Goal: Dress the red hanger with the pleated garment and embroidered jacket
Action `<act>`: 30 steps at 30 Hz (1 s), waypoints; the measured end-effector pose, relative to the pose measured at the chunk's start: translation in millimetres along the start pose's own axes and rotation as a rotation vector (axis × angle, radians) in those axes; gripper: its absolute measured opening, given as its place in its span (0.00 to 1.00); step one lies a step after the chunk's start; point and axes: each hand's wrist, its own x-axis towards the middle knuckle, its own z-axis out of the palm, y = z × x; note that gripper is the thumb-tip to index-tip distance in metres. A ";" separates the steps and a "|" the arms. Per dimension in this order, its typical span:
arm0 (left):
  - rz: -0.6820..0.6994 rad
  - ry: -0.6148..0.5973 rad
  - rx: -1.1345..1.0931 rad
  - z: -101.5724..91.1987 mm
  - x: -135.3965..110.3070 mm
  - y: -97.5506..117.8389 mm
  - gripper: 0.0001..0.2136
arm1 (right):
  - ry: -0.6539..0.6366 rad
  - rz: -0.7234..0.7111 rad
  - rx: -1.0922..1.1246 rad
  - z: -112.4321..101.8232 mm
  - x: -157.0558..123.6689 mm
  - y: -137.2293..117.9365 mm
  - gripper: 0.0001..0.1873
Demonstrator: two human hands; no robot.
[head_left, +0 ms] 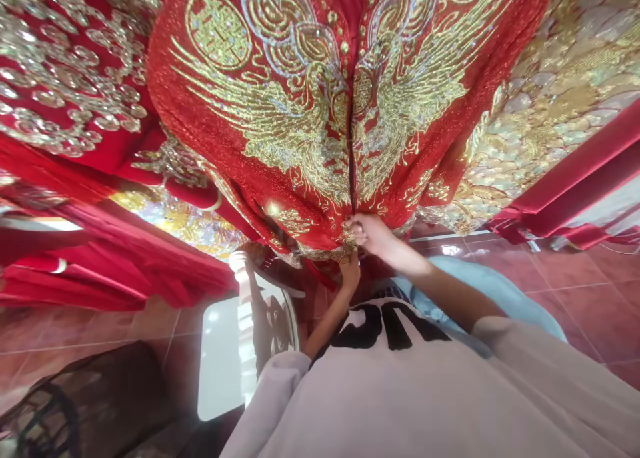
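Note:
A red garment (320,105) with heavy gold and silver embroidery hangs in front of me, split by a dark front seam down its middle. My right hand (367,235) is closed on the lower hem right at the bottom of that seam. My left hand (350,271) reaches up just below it, under the hem, with its fingers curled into the cloth; what they hold is hidden. My white shirt with black letters (395,378) fills the lower part of the view.
More red and gold embroidered garments hang at the left (65,78) and right (560,91). A white carved post (243,291) and a white panel (220,358) stand at lower left. Reddish floor tiles (575,271) lie below, a dark mesh object (65,405) at bottom left.

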 end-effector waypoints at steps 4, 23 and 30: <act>-0.015 -0.007 -0.036 11.5 -5.3 12.7 0.08 | -0.149 0.034 0.042 17.7 -12.4 -64.2 0.14; 0.085 -0.019 0.211 3.2 28.0 -34.0 0.12 | -0.309 -0.548 -0.093 35.2 -75.9 -164.8 0.14; 0.094 -0.057 0.206 -14.1 31.4 -35.6 0.09 | -0.190 -0.619 -0.303 -28.2 -9.8 -50.6 0.16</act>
